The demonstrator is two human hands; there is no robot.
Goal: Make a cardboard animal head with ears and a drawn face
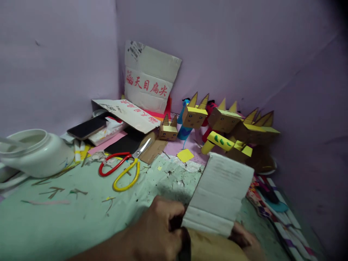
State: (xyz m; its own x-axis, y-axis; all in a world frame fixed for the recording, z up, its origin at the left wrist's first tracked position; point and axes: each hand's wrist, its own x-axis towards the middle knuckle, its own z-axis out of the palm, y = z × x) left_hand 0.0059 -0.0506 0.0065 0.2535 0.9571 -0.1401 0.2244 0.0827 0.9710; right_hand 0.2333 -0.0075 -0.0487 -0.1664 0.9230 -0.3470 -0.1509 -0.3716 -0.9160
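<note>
A whitish corrugated cardboard piece [219, 192] stands tilted over the table's front right part, with a fold line near its lower end. My left hand [163, 226] is closed at its lower left edge, fingers curled in. Beside these fingers is a dark shape that I cannot make out. My right hand [247, 241] grips the lower right edge, its fingers partly hidden behind the board. Below the board and between both hands, a tan surface [214, 246] shows at the frame's bottom; its kind is unclear.
Scissors [133, 156] with red and yellow handles lie left of the cardboard. Several horned cardboard heads [194, 116] line the wall. A white pot [38, 154], a phone [88, 126] and printed cardboard [150, 78] stand or lie leftward. Scraps litter the green tablecloth [89, 228].
</note>
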